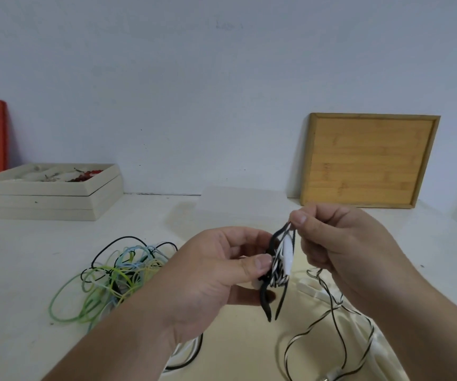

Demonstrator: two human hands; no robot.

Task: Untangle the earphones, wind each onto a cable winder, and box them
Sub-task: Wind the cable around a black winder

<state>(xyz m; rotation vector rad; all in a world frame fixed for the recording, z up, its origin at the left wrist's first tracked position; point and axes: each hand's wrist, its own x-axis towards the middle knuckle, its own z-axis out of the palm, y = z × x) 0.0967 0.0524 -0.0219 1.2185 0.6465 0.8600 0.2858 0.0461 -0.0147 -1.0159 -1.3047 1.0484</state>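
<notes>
Seen from the person's head, two bare hands meet above a pale table (29,270); the left hand (216,273) pinches a white cable winder (287,253) between thumb and curled fingers, holding it upright at mid-frame; the right hand (343,248) pinches a run of striped earphone cable (329,314) between thumb and forefinger at the winder's top, its other fingers loosely curled; several black-and-white turns already sit on the winder, while the rest of that cable trails down in loose loops to the table under the right wrist, so this winding looks partly done; to the left lies a tangle of earphones (111,276) in green, pale blue and black, knotted together and not yet sorted; a beige box (48,202) stands well apart at the far left, against the wall, with small items inside that are too blurred to name; a bamboo tray (370,160) leans on the wall at right; judged from this, most of the untangling, winding and boxing remains.
</notes>
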